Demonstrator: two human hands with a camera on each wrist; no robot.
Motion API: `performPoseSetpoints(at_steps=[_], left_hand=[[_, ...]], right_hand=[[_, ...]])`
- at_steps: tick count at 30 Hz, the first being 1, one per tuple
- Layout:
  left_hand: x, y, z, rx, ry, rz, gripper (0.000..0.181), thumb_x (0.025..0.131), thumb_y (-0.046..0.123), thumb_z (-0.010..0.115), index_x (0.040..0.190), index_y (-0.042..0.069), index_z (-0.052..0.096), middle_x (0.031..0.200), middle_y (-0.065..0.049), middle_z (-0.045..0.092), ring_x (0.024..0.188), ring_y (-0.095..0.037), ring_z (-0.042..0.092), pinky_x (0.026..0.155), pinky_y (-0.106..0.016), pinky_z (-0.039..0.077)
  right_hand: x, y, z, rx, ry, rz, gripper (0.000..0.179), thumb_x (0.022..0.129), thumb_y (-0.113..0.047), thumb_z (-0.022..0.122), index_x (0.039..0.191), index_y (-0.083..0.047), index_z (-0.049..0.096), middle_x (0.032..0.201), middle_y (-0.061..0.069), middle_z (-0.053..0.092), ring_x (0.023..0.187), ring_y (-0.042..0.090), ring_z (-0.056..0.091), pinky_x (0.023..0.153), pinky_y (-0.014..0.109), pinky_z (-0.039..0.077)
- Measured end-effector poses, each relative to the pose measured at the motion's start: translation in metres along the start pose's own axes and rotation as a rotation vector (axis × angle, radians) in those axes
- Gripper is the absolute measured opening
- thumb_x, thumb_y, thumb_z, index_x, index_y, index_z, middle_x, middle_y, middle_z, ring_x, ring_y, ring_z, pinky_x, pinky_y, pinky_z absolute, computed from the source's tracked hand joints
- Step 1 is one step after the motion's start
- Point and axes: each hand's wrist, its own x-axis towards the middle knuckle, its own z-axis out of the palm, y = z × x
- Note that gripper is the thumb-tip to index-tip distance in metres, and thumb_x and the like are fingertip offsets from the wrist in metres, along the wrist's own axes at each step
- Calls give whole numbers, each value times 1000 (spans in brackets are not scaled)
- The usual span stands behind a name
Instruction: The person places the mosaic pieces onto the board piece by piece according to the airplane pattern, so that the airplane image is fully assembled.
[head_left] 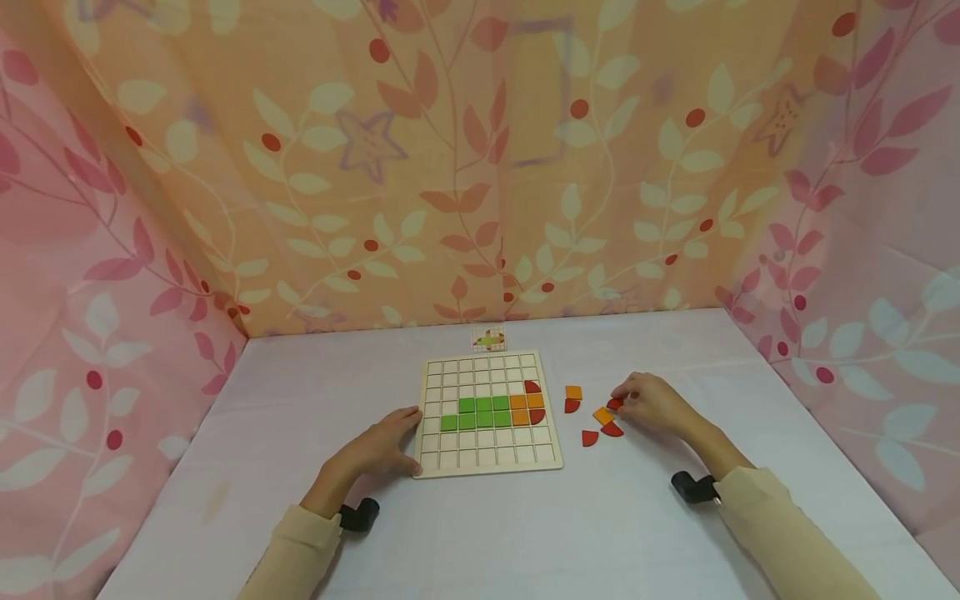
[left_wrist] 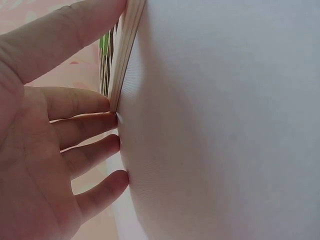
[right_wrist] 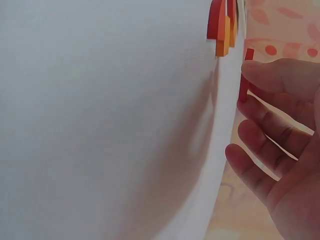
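Note:
A pale wooden grid board (head_left: pixel 491 459) lies on the table, holding several green squares (head_left: pixel 483 419), 3 orange squares (head_left: pixel 521 417) and 2 red quarter-circles (head_left: pixel 537 416). My left hand (head_left: pixel 377 446) touches the board's left side with extended fingers, the thumb near its lower left corner. To the right of the board, my right hand (head_left: pixel 654 406) pinches a red quarter-circle piece (right_wrist: pixel 244 90) between thumb and fingers. That piece appears raised from the table in the right wrist view. Beside this hand lie an orange square (head_left: pixel 603 416) and a red quarter-circle (head_left: pixel 612 430).
Between board and right hand lie another orange square (head_left: pixel 573 392) and red quarter-circles, one (head_left: pixel 572 406) just below that square and one (head_left: pixel 590 438) nearer me. A small pattern card (head_left: pixel 489 338) sits behind the board. Patterned cloth (head_left: pixel 465 167) encloses the white table (head_left: pixel 480 542).

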Motion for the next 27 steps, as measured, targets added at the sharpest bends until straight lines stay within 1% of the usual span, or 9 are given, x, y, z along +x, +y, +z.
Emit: performPoseSetpoints(at_steps=[5,10,13,20,24,27], left_hand=[[0,0,0,-4,2,-1,94,71,20,87,147,-3,38,157,-18,33,147,-38,27,118,-53,27],[1,0,1,-8,7,4,94,70,20,87,147,-3,38,156,-18,34,147,-37,28,118,-52,27],[2,0,1,-8,6,4,94,70,20,87,147,-3,38,156,-18,34,147,-37,28,118,-53,27],[2,0,1,-4,4,-5,94,70,20,87,147,-2,38,157,-17,33,147,-37,28,118,-53,27],[0,2,0,-7,2,-7,93,71,21,87,147,-2,38,157,-17,34,147,-37,28,117,-54,28],[-1,2,0,-11,-2,-11,93,71,21,86,147,-2,38,156,-18,34,146,-37,28,117,-54,28]], right_hand=[[5,-9,2,20,6,-13,21,83,-9,72,103,-2,74,94,7,68,85,21,56,76,32,51],[11,-19,4,51,-1,8,22,84,-9,70,104,-3,74,96,7,68,87,20,56,75,30,51],[16,-24,6,47,-8,13,22,85,-11,70,105,-4,74,96,6,68,88,20,55,76,30,51],[27,-40,9,64,-23,9,23,85,-13,71,108,-7,74,101,6,67,95,24,56,83,38,55],[33,-49,11,67,-20,-27,23,86,-12,71,108,-6,73,101,6,67,98,28,57,86,41,55],[36,-57,12,80,-21,-49,22,86,-13,72,107,-6,73,100,5,67,97,28,57,86,42,53]])
